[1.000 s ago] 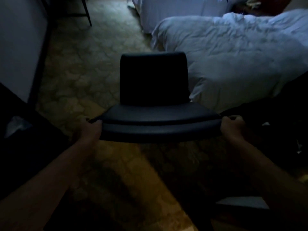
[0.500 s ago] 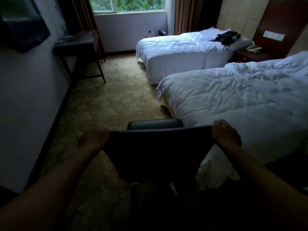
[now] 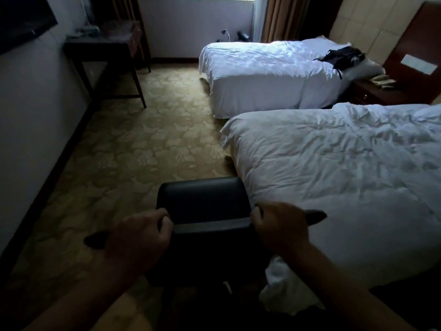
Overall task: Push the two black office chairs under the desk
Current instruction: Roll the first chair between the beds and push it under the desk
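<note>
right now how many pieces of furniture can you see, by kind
beds: 2, far bed, near bed
black chairs: 1, black chair, both hands in a grip on it
desks: 1, dark desk
nightstands: 1, nightstand
total: 5

Left hand and right hand forward, fingers curled in a grip, forearms outstretched.

No legible text, labels, brands or numbers anywhere in view
</note>
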Available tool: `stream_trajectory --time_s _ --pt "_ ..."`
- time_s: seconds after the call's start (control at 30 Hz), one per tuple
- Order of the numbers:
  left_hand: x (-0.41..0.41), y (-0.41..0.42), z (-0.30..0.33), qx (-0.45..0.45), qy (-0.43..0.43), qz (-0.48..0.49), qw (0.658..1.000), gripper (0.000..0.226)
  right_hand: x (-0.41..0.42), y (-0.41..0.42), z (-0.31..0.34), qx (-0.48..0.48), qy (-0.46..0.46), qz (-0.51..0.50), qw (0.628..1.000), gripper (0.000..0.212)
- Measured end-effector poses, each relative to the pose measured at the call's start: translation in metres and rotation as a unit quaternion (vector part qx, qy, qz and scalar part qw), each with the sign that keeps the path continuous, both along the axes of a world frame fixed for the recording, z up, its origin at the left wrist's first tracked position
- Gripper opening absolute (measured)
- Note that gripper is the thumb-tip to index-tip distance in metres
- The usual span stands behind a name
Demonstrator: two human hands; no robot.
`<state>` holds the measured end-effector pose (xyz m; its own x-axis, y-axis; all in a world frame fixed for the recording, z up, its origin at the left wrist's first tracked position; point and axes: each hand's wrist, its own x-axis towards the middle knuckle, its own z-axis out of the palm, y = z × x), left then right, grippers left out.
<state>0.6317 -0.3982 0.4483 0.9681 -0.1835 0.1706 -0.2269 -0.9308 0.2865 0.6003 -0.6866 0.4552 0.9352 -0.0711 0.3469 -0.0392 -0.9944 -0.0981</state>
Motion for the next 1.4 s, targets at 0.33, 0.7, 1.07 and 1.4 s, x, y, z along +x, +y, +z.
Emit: stream_trajectory --time_s 0.33,0.7,1.07,1.4 --pt "0.109 -0.040 0.003 -0.044 0.109 0.042 0.992 0.024 0.121 -0.022 0.009 0.067 0.017 0.030 0.997 0.028" --pt "0.269 -0.054 0.010 -0.067 0.123 0.129 0.982 0.039 0.294 -0.038 0.006 0.040 0.045 0.067 0.996 0.032" --pt "0.484 -0.058 0.005 -0.037 0.073 0.124 0.989 0.039 0.511 -0.043 -0.001 0.025 0.031 0.044 0.998 0.032" --pt "0.674 -0.050 0.009 -0.007 0.079 0.114 0.990 0.037 0.698 -0.035 -0.001 0.036 0.030 0.036 0.998 0.039"
